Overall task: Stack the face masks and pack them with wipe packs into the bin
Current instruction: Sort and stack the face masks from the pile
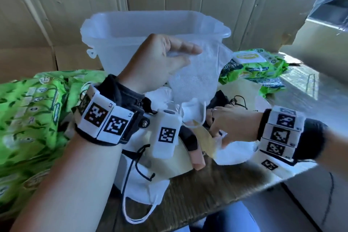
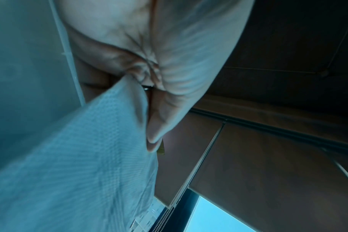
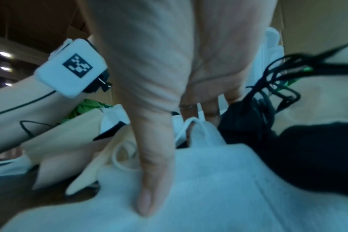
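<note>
Here the left hand (image 1: pixel 162 58) was raised in front of the bin (image 1: pixel 131 30), pinching a white mask (image 1: pixel 195 79) by its upper edge; the left wrist view showed the cloth (image 2: pixel 89 157) nipped between thumb and fingers. The mask hung with its long axis roughly vertical, ear loops trailing down toward the pile (image 1: pixel 169 156) of masks on the table (image 1: pixel 207 190). The bin mouth lay just beyond and above the held mask, so the left hand was the nearer one to it.

The right hand (image 1: pixel 229 124) was low, on the near right of the pile, palm down. Its thumb (image 3: pixel 149 188) pressed flat on a white mask (image 3: pixel 209 188), fingers reaching into the heap beside a black mask (image 3: pixel 288 149); whether they had closed on anything I could not tell.

Wipe packs: one far right (image 1: pixel 254 68) beside the bin, one large (image 1: pixel 37 118) at left. None seen inside the bin.

Judgement: stacking not finished; the held mask likely needs laying flat on the right hand's mask.
</note>
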`<state>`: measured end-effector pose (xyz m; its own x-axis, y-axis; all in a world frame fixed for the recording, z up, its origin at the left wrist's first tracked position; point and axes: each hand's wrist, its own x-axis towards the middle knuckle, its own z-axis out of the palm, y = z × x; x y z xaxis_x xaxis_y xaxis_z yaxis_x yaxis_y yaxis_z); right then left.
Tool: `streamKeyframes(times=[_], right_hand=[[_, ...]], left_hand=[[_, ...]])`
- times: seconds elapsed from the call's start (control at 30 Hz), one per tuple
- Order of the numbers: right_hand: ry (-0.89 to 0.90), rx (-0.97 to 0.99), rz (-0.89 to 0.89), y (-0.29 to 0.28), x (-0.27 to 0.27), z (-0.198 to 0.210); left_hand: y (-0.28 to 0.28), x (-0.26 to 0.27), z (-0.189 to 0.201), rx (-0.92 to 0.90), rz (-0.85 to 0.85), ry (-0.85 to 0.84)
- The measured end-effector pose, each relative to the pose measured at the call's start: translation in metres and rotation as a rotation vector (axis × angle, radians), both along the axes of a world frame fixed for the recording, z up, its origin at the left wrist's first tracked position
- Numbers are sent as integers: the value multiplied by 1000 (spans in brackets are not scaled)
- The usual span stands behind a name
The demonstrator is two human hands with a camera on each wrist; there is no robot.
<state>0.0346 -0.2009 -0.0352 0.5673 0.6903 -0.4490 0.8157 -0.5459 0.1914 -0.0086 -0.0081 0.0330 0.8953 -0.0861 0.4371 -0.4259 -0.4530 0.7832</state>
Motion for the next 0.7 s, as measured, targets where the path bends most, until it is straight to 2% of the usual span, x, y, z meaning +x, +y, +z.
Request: streamKeyframes(times=[0.07,0.17,0.23,0.3,0.37,0.43,0.5,0.57,0.7], right_hand=[[57,130,-74,-2,4,10],[-36,540,-222,-11,13,43],[-233,903,-310,-14,15,65],[-515,1292,-348,-12,13,81],[-633,1514,-246,1,7,85],[-567,1444,3,16,0,76],[-390,1243,217,26,-5,60],[-297,1130,293,25,-7,52],[-22,1233,278,6,-9,61]], left_hand=[[5,-2,-2,14,35,8],[14,1,-6,69,142,21],[19,5,-9,106,233,18],[17,9,-11,134,290,42],[11,9,-12,31,253,115],[7,9,-12,-180,174,212],[6,8,-10,-362,81,300],[8,5,-9,-491,-11,324],[6,5,-8,-416,-64,186]])
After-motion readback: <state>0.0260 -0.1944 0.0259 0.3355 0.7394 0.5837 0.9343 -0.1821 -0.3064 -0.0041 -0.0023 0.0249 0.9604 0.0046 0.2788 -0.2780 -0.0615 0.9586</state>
